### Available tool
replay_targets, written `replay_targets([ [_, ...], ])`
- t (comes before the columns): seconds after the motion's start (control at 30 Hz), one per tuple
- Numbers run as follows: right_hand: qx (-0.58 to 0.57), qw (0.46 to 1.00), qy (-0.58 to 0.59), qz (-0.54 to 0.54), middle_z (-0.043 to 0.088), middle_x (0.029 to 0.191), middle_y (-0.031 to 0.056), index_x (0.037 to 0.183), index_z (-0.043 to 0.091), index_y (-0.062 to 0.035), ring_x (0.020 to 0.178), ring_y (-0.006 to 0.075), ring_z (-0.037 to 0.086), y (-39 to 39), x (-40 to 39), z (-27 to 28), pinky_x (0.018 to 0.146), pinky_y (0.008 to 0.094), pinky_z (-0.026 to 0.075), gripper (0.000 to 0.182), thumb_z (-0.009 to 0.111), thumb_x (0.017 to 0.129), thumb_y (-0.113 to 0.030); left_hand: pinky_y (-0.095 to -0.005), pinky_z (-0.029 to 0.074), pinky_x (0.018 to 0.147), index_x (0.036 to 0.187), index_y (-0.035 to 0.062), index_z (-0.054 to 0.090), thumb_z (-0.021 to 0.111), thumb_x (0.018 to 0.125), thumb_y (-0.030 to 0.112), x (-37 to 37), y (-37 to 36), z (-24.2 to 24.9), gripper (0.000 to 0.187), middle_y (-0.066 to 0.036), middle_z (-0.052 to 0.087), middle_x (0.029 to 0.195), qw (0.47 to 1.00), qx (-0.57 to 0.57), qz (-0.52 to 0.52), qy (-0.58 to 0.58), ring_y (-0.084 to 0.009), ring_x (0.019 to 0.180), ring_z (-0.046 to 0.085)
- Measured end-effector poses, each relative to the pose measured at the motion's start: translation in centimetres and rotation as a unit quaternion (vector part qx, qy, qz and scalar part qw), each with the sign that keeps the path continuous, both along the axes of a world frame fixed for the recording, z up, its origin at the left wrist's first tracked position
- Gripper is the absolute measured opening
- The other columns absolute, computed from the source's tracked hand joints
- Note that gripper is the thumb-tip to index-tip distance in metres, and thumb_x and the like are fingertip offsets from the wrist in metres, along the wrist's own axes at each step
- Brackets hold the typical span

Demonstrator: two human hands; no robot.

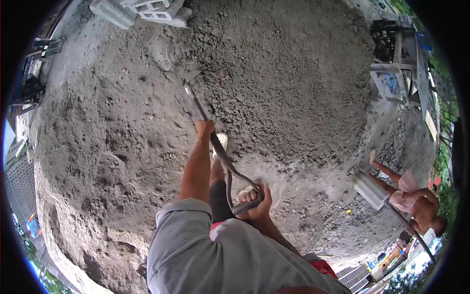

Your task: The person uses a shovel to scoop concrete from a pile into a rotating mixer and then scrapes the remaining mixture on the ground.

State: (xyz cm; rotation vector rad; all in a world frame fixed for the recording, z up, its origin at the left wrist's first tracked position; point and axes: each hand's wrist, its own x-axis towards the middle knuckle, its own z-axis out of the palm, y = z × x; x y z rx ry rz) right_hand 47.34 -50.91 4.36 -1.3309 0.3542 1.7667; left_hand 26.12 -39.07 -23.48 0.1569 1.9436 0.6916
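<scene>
A shovel (pixel 223 155) with a dark shaft and a split D-shaped grip runs diagonally up from my body. My left hand (pixel 204 128) is wrapped round the middle of its shaft. Down at the grip, my right hand (pixel 255 200) closes on the crossbar near my waist. The blade (pixel 192 78) touches the grey gravel mix (pixel 279 73) at its left edge, and part of it looks buried. One light clog (pixel 221 139) shows beside the shaft, below my left hand.
Concrete hollow blocks (pixel 156 11) lie at the top left. On the right, another person (pixel 416 198) holds a second shovel (pixel 370 190) with a broad pale blade. A wooden frame (pixel 396 73) stands behind the gravel. Uneven, lumpy soil (pixel 98 161) covers the left side.
</scene>
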Motion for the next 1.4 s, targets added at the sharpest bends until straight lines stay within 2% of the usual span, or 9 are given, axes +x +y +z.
replay_targets([
  [0.07,-0.056,0.995,-0.085,0.019,0.039,0.053,0.0023,0.097,0.049,-0.0108,0.049,0.0166,0.039,-3.5,4.1,2.8,0.051,0.0302,0.037,0.033,0.041,0.089,-0.041,-0.0327,0.039,0.037,0.059,-0.0005,0.052,0.053,0.071,0.012,5.1,-4.2,1.2,0.017,-0.009,0.051,0.051,0.999,-0.042,0.013,-0.025,-0.0193,0.044,0.052],
  [0.2,-0.178,0.956,-0.234,0.003,0.036,0.046,0.0014,0.091,0.052,-0.0159,0.038,0.0154,0.036,-10.3,12.4,8.8,0.040,0.0303,0.034,0.038,0.044,0.083,-0.053,-0.0331,0.045,0.039,0.099,-0.0010,0.033,0.052,0.068,0.005,14.9,-11.6,11.0,0.037,-0.013,0.050,0.066,0.985,-0.084,0.084,-0.122,-0.0220,0.046,0.053],
  [0.4,-0.141,0.956,-0.258,-0.006,0.033,0.045,0.0007,0.093,0.050,-0.0158,0.036,0.0156,0.035,-10.7,13.2,8.9,0.037,0.0294,0.034,0.042,0.040,0.083,-0.055,-0.0314,0.043,0.038,0.097,-0.0008,0.034,0.055,0.070,0.008,14.2,-10.3,14.8,0.035,-0.010,0.047,0.065,0.984,-0.027,0.107,-0.141,-0.0195,0.046,0.052],
  [0.67,-0.025,0.995,-0.096,-0.024,0.037,0.051,0.0005,0.098,0.051,-0.0138,0.047,0.0152,0.040,-4.8,5.7,2.6,0.048,0.0308,0.037,0.039,0.042,0.085,-0.050,-0.0349,0.044,0.047,0.080,-0.0033,0.051,0.055,0.070,0.015,8.7,-2.3,-4.0,0.021,-0.013,0.056,0.064,0.997,0.018,-0.049,-0.058,-0.0208,0.054,0.057],
  [0.9,-0.098,0.980,-0.172,-0.008,0.036,0.049,0.0021,0.096,0.049,-0.0126,0.044,0.0167,0.038,-14.5,14.9,6.3,0.046,0.0321,0.036,0.043,0.045,0.083,-0.053,-0.0350,0.047,0.047,0.104,-0.0013,0.037,0.054,0.070,0.010,18.4,-12.5,6.0,0.039,-0.018,0.056,0.076,0.996,-0.079,-0.008,-0.042,-0.0248,0.055,0.060],
  [1.1,-0.151,0.958,-0.244,-0.027,0.033,0.048,0.0004,0.093,0.048,-0.0156,0.042,0.0154,0.036,-21.2,22.2,8.9,0.040,0.0295,0.033,0.039,0.043,0.083,-0.053,-0.0335,0.044,0.041,0.093,-0.0018,0.041,0.055,0.068,0.009,25.4,-22.8,8.8,0.031,-0.013,0.053,0.066,0.992,-0.062,0.027,-0.107,-0.0218,0.049,0.055],
  [1.23,-0.033,0.978,-0.204,0.043,0.034,0.048,0.0007,0.101,0.046,-0.0129,0.042,0.0141,0.037,-23.7,25.9,6.6,0.041,0.0305,0.035,0.043,0.041,0.084,-0.052,-0.0306,0.039,0.039,0.072,-0.0032,0.050,0.055,0.070,0.007,25.6,-25.7,8.7,0.012,-0.011,0.049,0.055,0.979,0.045,0.153,-0.123,-0.0188,0.043,0.048],
  [1.3,0.034,0.986,-0.152,0.066,0.037,0.050,0.0027,0.110,0.044,-0.0112,0.044,0.0150,0.039,-22.8,25.1,4.7,0.047,0.0304,0.039,0.052,0.036,0.084,-0.056,-0.0299,0.036,0.040,0.069,-0.0015,0.050,0.056,0.070,0.009,22.8,-23.4,12.4,0.012,-0.009,0.049,0.055,0.991,0.061,0.110,-0.039,-0.0174,0.042,0.045],
  [1.4,0.110,0.992,0.019,0.065,0.042,0.057,0.0051,0.118,0.042,-0.0087,0.053,0.0169,0.044,-19.1,19.9,3.4,0.055,0.0303,0.039,0.068,0.033,0.081,-0.065,-0.0310,0.037,0.041,0.063,0.0002,0.049,0.056,0.069,0.010,16.5,-18.9,7.5,0.014,-0.007,0.048,0.054,0.980,0.029,0.168,-0.098,-0.0180,0.044,0.046],
])
